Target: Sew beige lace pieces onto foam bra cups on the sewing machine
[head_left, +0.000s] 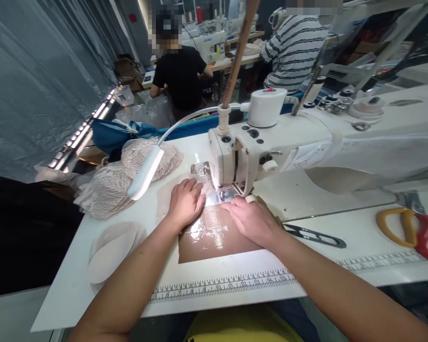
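Observation:
A white sewing machine (231,152) stands in the middle, its lit needle and presser foot (221,194) just above the work area. My left hand (186,202) lies palm down left of the needle, fingers stretched over a piece of pale sheer fabric (166,192). My right hand (251,218) rests right of the needle, its fingers extended towards the presser foot; whether fabric lies under the fingertips is hidden. Beneath both hands, a shiny brown sheet (214,242) covers the machine bed.
Stacks of lace pieces (109,190) and pale round pieces (112,251) lie left, beside a lamp (146,173). Black thread snips (317,236) and red-and-yellow-handled scissors (399,228) lie right. A printed ruler (217,287) runs along the front. Two people work behind.

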